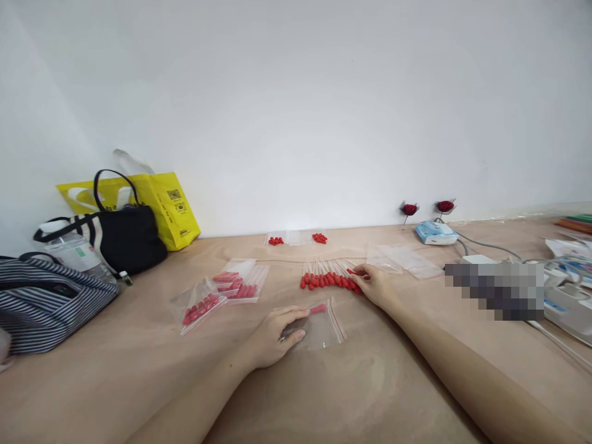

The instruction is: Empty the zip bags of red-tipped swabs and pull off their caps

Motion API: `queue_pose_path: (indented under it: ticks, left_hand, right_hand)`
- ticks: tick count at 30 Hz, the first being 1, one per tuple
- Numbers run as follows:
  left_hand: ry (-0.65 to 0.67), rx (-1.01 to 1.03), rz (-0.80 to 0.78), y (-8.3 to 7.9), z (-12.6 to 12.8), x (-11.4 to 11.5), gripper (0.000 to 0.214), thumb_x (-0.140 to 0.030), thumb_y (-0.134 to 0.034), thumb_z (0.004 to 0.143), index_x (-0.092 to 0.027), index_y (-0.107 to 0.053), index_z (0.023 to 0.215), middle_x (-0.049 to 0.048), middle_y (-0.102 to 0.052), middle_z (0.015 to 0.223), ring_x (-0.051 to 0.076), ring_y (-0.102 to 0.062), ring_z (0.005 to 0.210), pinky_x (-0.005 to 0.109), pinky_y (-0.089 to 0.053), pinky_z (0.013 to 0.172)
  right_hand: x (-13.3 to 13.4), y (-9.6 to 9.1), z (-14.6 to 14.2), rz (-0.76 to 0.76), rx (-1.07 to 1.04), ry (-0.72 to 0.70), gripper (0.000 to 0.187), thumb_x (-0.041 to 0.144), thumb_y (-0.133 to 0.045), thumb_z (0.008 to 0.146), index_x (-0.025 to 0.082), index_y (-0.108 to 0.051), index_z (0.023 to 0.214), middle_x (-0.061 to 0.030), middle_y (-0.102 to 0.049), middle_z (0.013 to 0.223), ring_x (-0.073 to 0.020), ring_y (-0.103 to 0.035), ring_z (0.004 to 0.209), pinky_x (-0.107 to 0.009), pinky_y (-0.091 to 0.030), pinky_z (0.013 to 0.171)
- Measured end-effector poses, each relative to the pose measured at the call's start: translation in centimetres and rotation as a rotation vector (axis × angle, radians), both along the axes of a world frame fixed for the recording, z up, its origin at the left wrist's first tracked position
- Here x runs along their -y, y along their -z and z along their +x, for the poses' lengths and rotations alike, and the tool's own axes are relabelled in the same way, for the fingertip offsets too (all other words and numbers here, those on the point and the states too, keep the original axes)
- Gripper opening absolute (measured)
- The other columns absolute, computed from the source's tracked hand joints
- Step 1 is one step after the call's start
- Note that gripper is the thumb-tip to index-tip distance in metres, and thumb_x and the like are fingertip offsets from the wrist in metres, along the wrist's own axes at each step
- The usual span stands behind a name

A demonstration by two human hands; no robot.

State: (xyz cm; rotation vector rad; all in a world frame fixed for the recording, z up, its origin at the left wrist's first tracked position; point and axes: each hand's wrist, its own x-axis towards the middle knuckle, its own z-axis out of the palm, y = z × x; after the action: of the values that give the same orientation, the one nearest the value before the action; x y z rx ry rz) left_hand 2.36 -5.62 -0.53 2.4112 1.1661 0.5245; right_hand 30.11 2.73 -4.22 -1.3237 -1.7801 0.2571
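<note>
My left hand [280,333] is at the left end of a clear zip bag [319,333] lying flat on the table, its fingers and thumb curled about the bag's edge. Inside that bag shows one red-tipped piece [317,308]. Beyond it, a row of red-tipped white sticks [326,280] lies fanned out, tips toward me. At the row's right end my right hand [370,282] has thumb and fingers closed on a red-tipped stick [351,271]. Left of the row, several filled zip bags [238,290] with red-tipped pieces overlap.
Against the wall lie more bags with red pieces [276,241]. Flat clear bags [407,259] are right of my right hand. A blue tissue pack [435,233], two dark red roses [445,206] and cables stand further right. A yellow bag [178,209], black bag [134,237] and striped bag [50,305] fill the left.
</note>
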Motion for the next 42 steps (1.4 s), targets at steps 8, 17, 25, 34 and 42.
queue_pose_path:
  ticks: [8,17,25,34,42]
  left_hand:
    - [-0.011,-0.02,-0.013,-0.3,0.2,0.2,0.035,-0.028,-0.047,0.08,-0.024,-0.051,0.114,0.0025,-0.052,0.121,0.018,-0.046,0.111,0.035,-0.035,0.095]
    - [0.001,0.021,0.0,-0.3,0.2,0.3,0.036,-0.027,-0.048,0.079,-0.025,-0.049,0.115,0.0025,-0.05,0.122,0.018,-0.046,0.111,0.033,-0.035,0.095]
    - [0.015,0.05,-0.002,-0.4,0.3,0.4,0.035,-0.025,-0.047,0.079,-0.023,-0.05,0.114,0.0027,-0.054,0.118,0.017,-0.049,0.107,0.031,-0.037,0.092]
    - [0.009,0.04,-0.018,-0.4,0.3,0.5,0.034,-0.027,-0.047,0.079,-0.025,-0.052,0.113,0.0011,-0.056,0.116,0.018,-0.051,0.105,0.031,-0.038,0.091]
    - [-0.016,0.02,-0.016,-0.2,0.2,0.3,0.035,-0.028,-0.048,0.078,-0.023,-0.051,0.113,0.0035,-0.054,0.119,0.019,-0.049,0.108,0.033,-0.036,0.093]
  right_hand:
    - [0.9,-0.9,0.5,-0.004,-0.089,0.075,0.022,0.035,-0.046,0.074,0.017,-0.059,0.075,-0.003,-0.062,0.068,-0.014,-0.054,0.063,-0.026,-0.041,0.059]
    - [4.9,-2.2,-3.6,-0.207,0.06,-0.385,0.012,0.029,-0.059,0.066,0.02,-0.066,0.066,0.0,-0.06,0.058,-0.012,-0.051,0.056,-0.024,-0.039,0.055]
    - [4.7,-1.1,-5.5,-0.21,0.11,-0.241,0.014,0.035,-0.062,0.066,0.022,-0.067,0.065,0.0002,-0.062,0.061,-0.0129,-0.052,0.06,-0.024,-0.037,0.058]
    - [5.3,-1.4,-6.0,-0.162,0.222,-0.259,0.02,0.042,-0.057,0.071,0.026,-0.068,0.07,0.0006,-0.059,0.064,-0.0146,-0.05,0.069,-0.026,-0.034,0.065]
    - [5.2,-1.9,-4.6,-0.262,-0.126,-0.386,0.015,0.031,-0.062,0.065,0.018,-0.056,0.068,0.0004,-0.055,0.068,-0.0107,-0.049,0.06,-0.022,-0.038,0.055]
